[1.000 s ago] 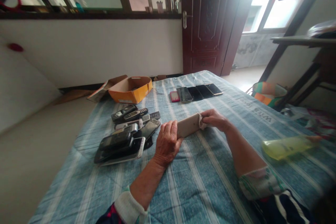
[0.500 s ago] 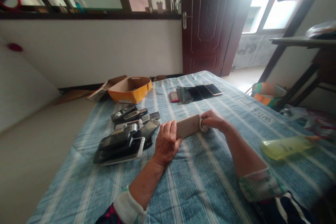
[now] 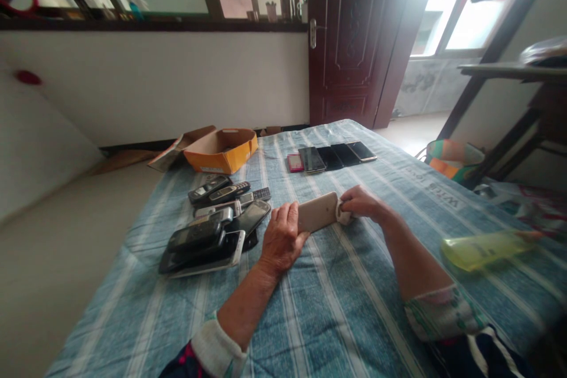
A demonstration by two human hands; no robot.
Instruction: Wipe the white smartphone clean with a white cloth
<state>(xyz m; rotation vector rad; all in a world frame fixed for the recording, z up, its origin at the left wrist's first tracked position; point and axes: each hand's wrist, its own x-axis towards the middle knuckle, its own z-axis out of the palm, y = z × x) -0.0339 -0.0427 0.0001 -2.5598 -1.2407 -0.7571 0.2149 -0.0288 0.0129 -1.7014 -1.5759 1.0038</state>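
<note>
A pale gold smartphone [image 3: 317, 213] is tilted in front of me, its back side facing me. My left hand [image 3: 282, 237] is closed around its left end. At the phone's right end, my right hand [image 3: 362, 203] pinches a crumpled white cloth [image 3: 342, 212] against the edge. Left of my left hand lies a pile of old mobile phones [image 3: 199, 236], some with keypads and some with screens. Beyond the held phone, several dark smartphones [image 3: 339, 156] lie overlapping in a row, with a small red-and-white item [image 3: 295, 163] at their left end.
Everything lies on a blue striped cloth [image 3: 305, 307]. An open orange cardboard box [image 3: 225, 156] stands at the far left edge. A yellow translucent bottle or pouch [image 3: 482, 250] lies at right. Behind are a dark red door [image 3: 354, 71] and a wooden table [image 3: 509, 72].
Both hands keep almost the same place on the phone and cloth. The whole view has shifted very slightly.
</note>
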